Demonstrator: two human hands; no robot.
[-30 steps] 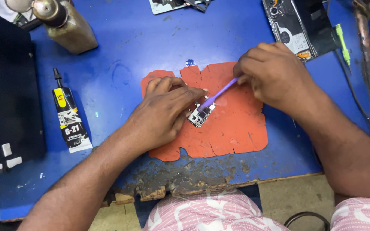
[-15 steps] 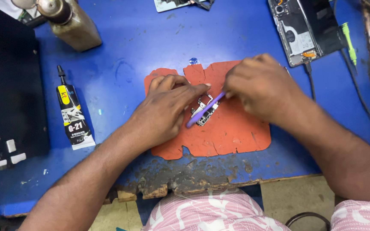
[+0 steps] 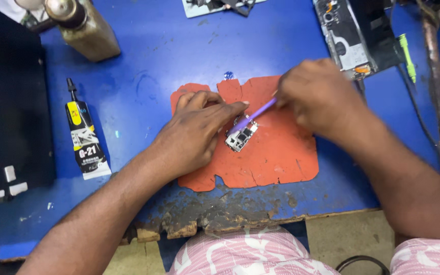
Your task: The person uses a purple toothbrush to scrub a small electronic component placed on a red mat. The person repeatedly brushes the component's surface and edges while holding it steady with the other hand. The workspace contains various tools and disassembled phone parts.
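Note:
A small silver circuit board (image 3: 241, 136) lies on an orange mat (image 3: 276, 158) in the middle of the blue table. My left hand (image 3: 194, 133) rests on the mat with its fingertips pressing on the board's left side. A thin purple tool (image 3: 254, 115) is held in my right hand (image 3: 319, 97), and its tip meets the board's upper edge beside my left fingers.
A black glue tube (image 3: 83, 138) lies at the left, and a brown bottle (image 3: 85, 28) stands at the back left. An opened phone (image 3: 350, 35) with a green tool (image 3: 407, 56) sits at the back right. A black panel (image 3: 8, 102) covers the left edge. The table's front edge (image 3: 220, 216) is chipped.
My right hand has pulled back to the right after moving in close to the left hand, dragging the purple tool over the board. My left hand has stayed on the board.

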